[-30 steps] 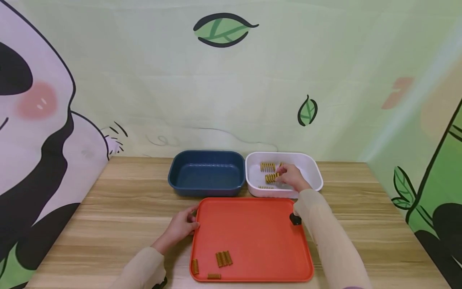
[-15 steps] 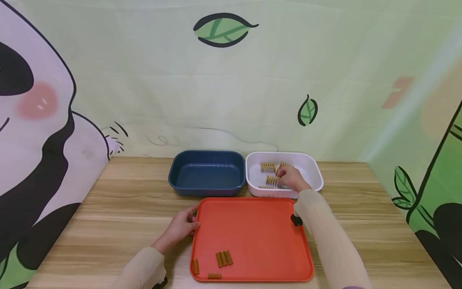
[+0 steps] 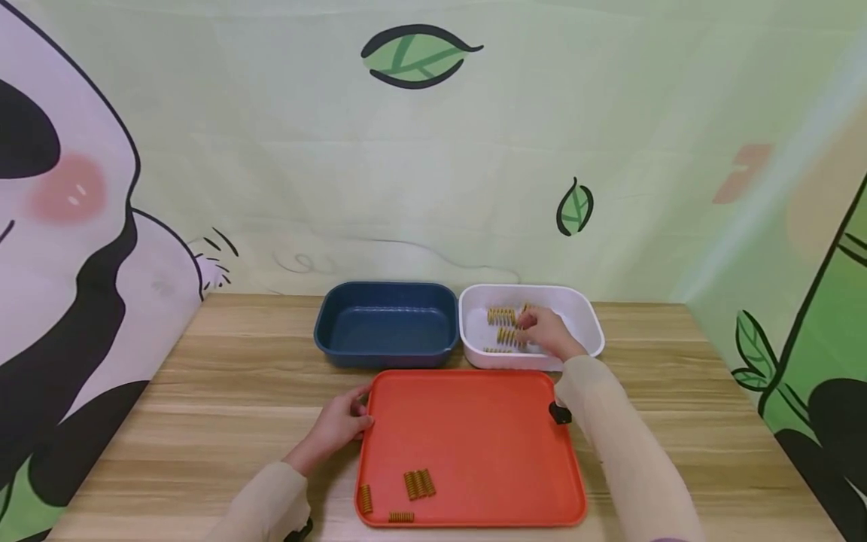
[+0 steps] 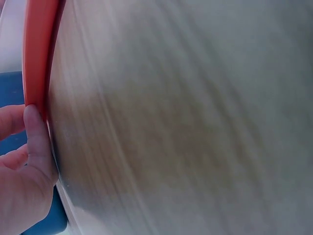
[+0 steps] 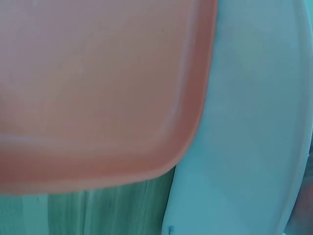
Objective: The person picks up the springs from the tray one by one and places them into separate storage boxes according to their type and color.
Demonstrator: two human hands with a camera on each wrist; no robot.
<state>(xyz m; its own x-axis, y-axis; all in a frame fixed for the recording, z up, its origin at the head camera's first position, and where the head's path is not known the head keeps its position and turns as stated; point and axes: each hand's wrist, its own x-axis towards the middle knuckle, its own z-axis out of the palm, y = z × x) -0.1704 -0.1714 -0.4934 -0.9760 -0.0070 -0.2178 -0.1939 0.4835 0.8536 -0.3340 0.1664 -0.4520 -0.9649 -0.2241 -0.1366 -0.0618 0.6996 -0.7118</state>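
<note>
My right hand [image 3: 549, 331] reaches into the white bin [image 3: 584, 320], its curled fingertips pinching at a brass-coloured coil spring [image 3: 520, 325] that is mostly covered by the fingers. Around it lie other springs, among them an upper one [image 3: 501, 316] and a lower one [image 3: 508, 336]. My left hand [image 3: 336, 429] grips the left edge of the red tray [image 3: 474, 444], with a fingertip against its rim in the left wrist view. On the tray's near-left part, three springs [image 3: 419, 484] lie side by side, one spring [image 3: 366, 499] stands along the left rim and another [image 3: 401, 517] along the front rim.
A dark blue bin [image 3: 386, 331] stands left of the white bin, touching or nearly touching it, behind the tray. All rest on a wood-grain table [image 3: 223, 391]. A printed cloth [image 3: 305, 150] hangs behind. The right wrist view shows the tray's corner and the white bin's side.
The right hand has shifted slightly inside the white bin, and the lower spring beside its fingers has moved a little. The left hand and the springs on the tray stay put.
</note>
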